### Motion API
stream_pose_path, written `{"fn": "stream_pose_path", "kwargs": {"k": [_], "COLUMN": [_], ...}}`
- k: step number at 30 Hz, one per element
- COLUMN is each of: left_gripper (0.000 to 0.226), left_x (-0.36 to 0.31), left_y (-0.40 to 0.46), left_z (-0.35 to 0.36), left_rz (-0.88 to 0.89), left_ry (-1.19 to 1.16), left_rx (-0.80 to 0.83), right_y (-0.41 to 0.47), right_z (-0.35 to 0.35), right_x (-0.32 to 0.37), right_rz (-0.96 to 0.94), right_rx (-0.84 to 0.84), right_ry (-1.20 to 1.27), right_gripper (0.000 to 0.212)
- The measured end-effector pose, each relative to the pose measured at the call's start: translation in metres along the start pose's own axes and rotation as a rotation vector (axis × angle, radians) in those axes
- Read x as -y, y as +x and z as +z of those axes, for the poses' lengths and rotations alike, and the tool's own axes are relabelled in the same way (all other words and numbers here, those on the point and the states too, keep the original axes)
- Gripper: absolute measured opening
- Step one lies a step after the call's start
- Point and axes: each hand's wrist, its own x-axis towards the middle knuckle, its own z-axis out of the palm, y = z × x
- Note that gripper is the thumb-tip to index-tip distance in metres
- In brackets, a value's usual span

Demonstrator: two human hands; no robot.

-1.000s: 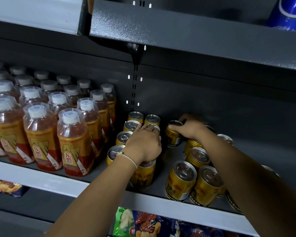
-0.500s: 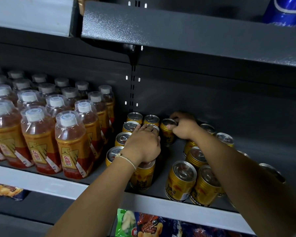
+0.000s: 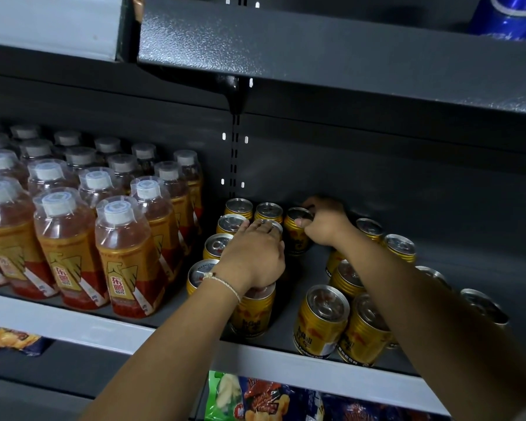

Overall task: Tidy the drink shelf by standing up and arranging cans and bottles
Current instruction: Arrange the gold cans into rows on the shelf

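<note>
Gold drink cans stand on the dark shelf [image 3: 289, 335]. My right hand [image 3: 325, 223] grips one upright gold can [image 3: 296, 235] by its rim at the back, next to the two back cans [image 3: 239, 206]. My left hand [image 3: 252, 258] lies flat over the tops of the cans in the second column, its fingers stretched toward the back; the front can of that column [image 3: 251, 314] shows under my palm. Two more gold cans [image 3: 321, 320] stand at the front right, with others behind my right forearm.
Rows of orange drink bottles [image 3: 125, 253] with white caps fill the shelf's left half. An upper shelf [image 3: 316, 47] overhangs closely, holding a blue can [image 3: 510, 13]. Snack bags [image 3: 255, 399] lie on the level below. A bare gap runs between the can columns.
My right hand has carried its gold can left and back, from the right cluster to beside the back row. My left hand has stayed on the can tops.
</note>
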Motion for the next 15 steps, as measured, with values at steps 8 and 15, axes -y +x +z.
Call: {"fn": "stream_pose_path", "kwargs": {"k": [8, 15], "left_gripper": [0.055, 0.044], "left_x": [0.000, -0.001], "left_y": [0.000, -0.003], "left_z": [0.000, -0.003], "left_rz": [0.007, 0.021], "left_ry": [-0.019, -0.098], "left_rx": [-0.015, -0.091], "right_y": [-0.010, -0.027], "right_z": [-0.018, -0.061], "right_x": [-0.004, -0.024], "right_rz": [0.008, 0.133], "right_rx": [0.003, 0.157], "right_ry": [-0.010, -0.268], "right_gripper": [0.050, 0.043]}}
